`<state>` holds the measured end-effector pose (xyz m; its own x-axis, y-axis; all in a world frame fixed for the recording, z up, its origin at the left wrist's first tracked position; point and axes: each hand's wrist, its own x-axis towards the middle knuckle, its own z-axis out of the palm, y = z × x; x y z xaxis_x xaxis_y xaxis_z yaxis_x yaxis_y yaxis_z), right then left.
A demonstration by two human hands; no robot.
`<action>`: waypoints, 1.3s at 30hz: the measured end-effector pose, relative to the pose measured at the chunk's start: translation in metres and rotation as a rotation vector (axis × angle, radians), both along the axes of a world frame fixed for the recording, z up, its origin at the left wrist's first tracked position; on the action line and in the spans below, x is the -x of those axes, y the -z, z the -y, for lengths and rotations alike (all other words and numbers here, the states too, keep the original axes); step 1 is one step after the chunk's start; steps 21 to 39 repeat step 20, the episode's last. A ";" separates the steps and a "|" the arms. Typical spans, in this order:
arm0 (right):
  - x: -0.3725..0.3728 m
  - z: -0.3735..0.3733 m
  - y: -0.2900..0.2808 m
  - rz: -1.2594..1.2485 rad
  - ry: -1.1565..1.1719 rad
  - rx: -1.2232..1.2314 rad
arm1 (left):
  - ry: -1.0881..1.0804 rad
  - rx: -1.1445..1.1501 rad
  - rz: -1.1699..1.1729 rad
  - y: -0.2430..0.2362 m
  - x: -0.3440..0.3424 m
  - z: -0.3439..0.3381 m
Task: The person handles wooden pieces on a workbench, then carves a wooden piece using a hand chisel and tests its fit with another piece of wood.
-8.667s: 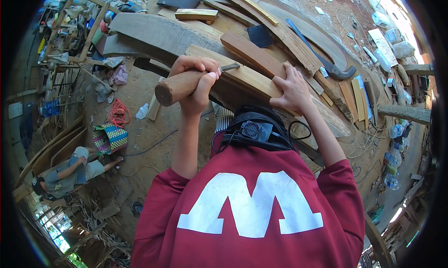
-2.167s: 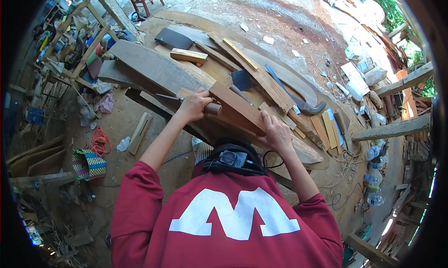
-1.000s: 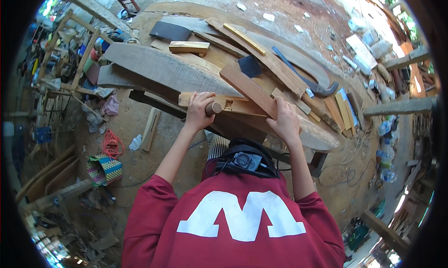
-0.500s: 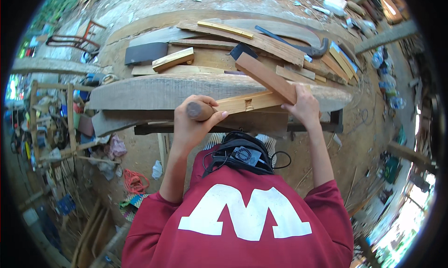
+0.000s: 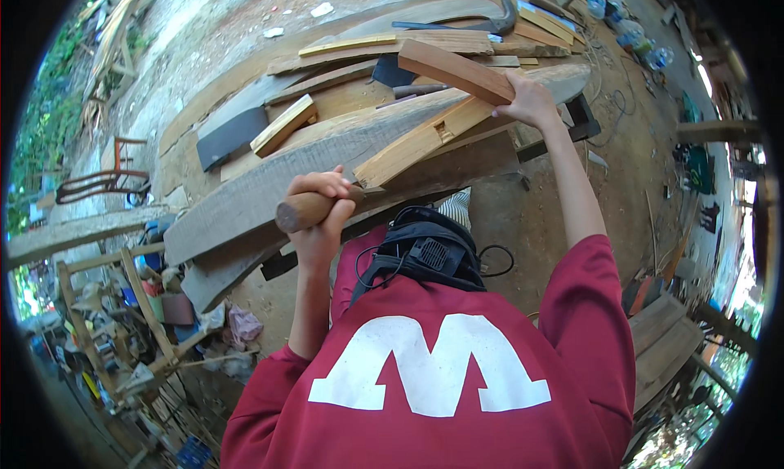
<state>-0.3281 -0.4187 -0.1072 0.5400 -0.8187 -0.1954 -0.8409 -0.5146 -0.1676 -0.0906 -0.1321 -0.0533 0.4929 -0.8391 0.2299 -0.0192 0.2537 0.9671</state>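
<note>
My left hand (image 5: 318,216) is closed around the thick, round wooden handle (image 5: 304,213) of a chisel. Its blade is mostly hidden, with only a short narrow tip showing past my fingers. Just beyond that hand lies a pale wooden piece (image 5: 408,151) with a small rectangular mortise cut in it, slanting across the bench. My right hand (image 5: 529,102) grips one end of a reddish-brown wooden block (image 5: 453,71), which is held over the far right end of the pale piece.
A heavy curved grey plank (image 5: 269,175) forms the near part of the bench. Behind it lie a short notched offcut (image 5: 283,126), a dark flat sheet (image 5: 232,137), long strips and a bow-handled saw (image 5: 457,24). A wooden chair (image 5: 114,171) stands at left, near a cluttered rack (image 5: 122,306).
My left hand has drawn away from the pale piece's near end, taking the chisel toward me. My right hand still holds the block at the other end. The whole view has tilted.
</note>
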 end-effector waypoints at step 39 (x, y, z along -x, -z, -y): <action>-0.007 -0.015 -0.006 0.027 0.118 -0.003 | 0.239 0.310 -0.171 -0.009 -0.017 0.068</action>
